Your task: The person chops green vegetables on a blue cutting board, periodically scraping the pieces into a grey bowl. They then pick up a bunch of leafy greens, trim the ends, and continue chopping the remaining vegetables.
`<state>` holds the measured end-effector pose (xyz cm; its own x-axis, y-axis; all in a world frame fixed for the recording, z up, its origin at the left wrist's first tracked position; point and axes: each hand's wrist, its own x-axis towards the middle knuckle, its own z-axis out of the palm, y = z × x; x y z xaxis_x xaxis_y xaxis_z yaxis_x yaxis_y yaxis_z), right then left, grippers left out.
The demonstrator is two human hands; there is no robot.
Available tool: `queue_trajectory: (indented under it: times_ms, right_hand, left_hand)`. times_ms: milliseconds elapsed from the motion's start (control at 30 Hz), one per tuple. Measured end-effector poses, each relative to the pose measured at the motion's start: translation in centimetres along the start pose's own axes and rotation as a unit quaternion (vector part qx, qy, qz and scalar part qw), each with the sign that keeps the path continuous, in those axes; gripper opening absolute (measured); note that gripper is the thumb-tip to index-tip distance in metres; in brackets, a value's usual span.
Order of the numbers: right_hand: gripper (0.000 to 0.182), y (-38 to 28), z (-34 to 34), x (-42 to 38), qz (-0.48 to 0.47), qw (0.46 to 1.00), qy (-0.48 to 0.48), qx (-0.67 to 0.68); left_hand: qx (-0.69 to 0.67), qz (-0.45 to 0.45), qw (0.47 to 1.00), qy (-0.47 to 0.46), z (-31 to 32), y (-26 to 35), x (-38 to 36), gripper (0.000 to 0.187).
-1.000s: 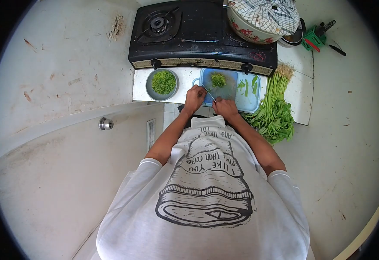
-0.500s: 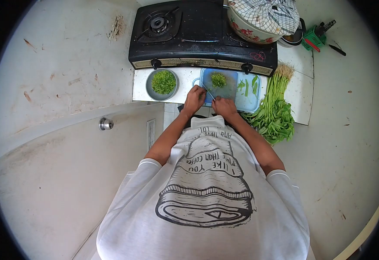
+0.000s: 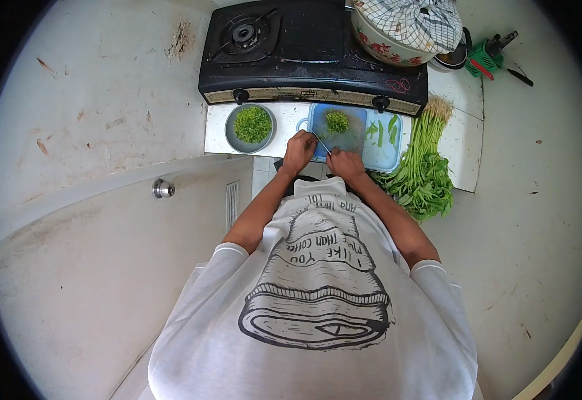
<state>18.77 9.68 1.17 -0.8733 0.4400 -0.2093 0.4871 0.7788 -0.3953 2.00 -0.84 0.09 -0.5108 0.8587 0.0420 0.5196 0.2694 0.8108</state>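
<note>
A knife point(image 3: 322, 143) is gripped in my right hand point(image 3: 345, 165) at the near edge of the blue cutting board point(image 3: 354, 143). Its thin blade slants up and left toward the fingers of my left hand point(image 3: 300, 152). Those fingers are closed together at the board's left edge, close to the blade tip; whatever is in them is too small to make out. Beyond the blade, a small heap of chopped greens point(image 3: 337, 121) lies on the board. Several loose green pieces point(image 3: 380, 133) lie in the light blue tray point(image 3: 391, 160) on the right.
A grey bowl of chopped greens point(image 3: 227, 138) stands left of the board. To the right lies a large bunch of leafy greens point(image 3: 422, 160) with roots. Behind are a black gas stove point(image 3: 314, 60), a cloth-covered pot point(image 3: 387, 53) and a green basket point(image 3: 484, 57) with utensils.
The view has shifted very slightly. Both hands and the knife stay in nearly the same place, and the heap of greens looks the same.
</note>
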Motion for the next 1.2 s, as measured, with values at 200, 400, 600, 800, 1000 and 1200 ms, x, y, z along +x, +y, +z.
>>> queue_trajectory:
  times_ms: [200,400,600,800,1000,1200]
  right_hand:
    - [0.038,-0.1,-0.1,0.4,-0.008,1.000,-0.004,-0.004]
    - [0.038,0.1,0.0,0.1,0.006,1.000,0.020,0.002]
    - [0.038,-0.2,-0.1,-0.1,-0.004,1.000,0.017,-0.015]
    - [0.039,-0.3,0.0,0.1,-0.006,1.000,0.005,-0.002]
    - [0.040,-0.3,0.4,0.8,0.005,1.000,0.000,0.002]
    - [0.041,0.2,0.3,0.4,0.001,1.000,0.002,0.007]
  left_hand:
    - [-0.004,-0.014,1.000,0.003,-0.1,0.5,0.1,0.008]
    - [0.007,-0.029,0.999,-0.015,-0.1,0.2,0.1,0.012]
    - [0.010,0.001,1.000,-0.018,-0.2,-0.1,0.0,0.009]
    - [0.012,0.009,1.000,-0.015,-0.4,0.0,-0.4,0.010]
    - [0.012,0.036,0.999,-0.003,-0.5,-0.3,-0.7,0.012]
    - [0.002,-0.002,1.000,-0.020,-0.7,-0.1,-0.4,0.013]
